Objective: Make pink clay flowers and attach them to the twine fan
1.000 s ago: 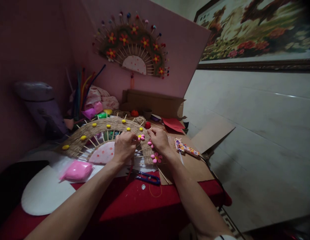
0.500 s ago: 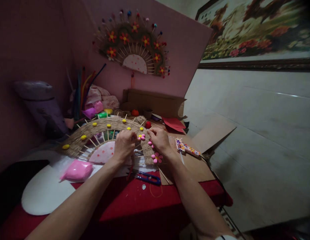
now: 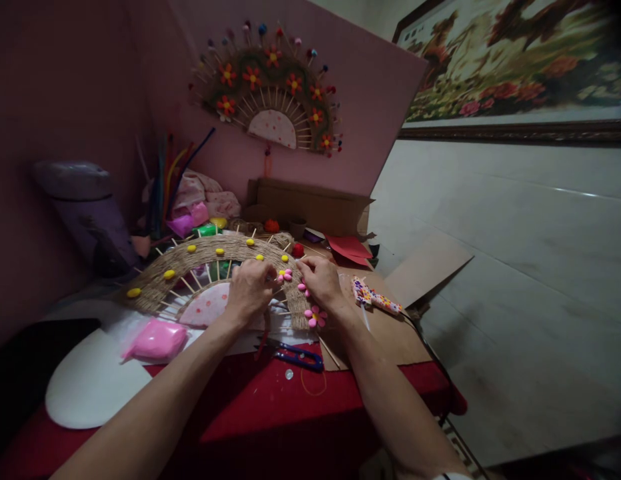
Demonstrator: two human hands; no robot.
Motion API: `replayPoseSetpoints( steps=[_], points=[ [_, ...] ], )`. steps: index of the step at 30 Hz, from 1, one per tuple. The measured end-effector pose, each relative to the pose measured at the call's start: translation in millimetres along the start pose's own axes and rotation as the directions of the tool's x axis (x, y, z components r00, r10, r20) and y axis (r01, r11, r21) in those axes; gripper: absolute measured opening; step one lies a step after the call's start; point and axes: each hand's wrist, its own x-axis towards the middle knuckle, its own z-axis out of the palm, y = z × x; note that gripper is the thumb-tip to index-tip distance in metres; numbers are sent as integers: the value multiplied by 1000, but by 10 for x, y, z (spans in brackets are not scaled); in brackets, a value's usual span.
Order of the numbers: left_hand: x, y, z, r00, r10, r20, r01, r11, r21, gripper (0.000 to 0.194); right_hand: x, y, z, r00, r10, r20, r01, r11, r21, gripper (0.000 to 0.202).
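Note:
A half-round fan wound with jute twine lies across the table, with thin sticks poking out and yellow clay dots along its band. My left hand, fingers curled, is over the right part of the fan, at a partly formed pink flower. My right hand is closed in a pinch at the outer edge, beside that flower. What either set of fingertips holds is too small or hidden to make out. Below them, a pink flower with a yellow centre sits near the band's end.
A bag of pink clay lies at left beside a white rounded board. Blue snips are in front of the fan. A patterned glue gun rests on cardboard at right. Another decorated fan hangs behind.
The view has shifted slightly. Both hands stay at nearly the same place on the fan, with hardly any visible movement of the fingers.

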Motion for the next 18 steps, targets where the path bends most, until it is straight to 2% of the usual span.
replayPoseSetpoints(
  steps=[5, 9, 18],
  points=[
    [-28, 65, 47, 999, -27, -39, 31, 995, 95, 30, 1, 1, 4, 1000, 5, 3, -5, 1000, -2, 27],
    [-53, 71, 98, 999, -29, -44, 35, 989, 147, 24, 0, -5, 0, 1000, 5, -1, -5, 1000, -9, 26],
    [-66, 99, 143, 998, -57, -25, 60, 990, 124, 15, -2, 3, 7, 1000, -1, 4, 1, 1000, 1, 25]
  ],
)
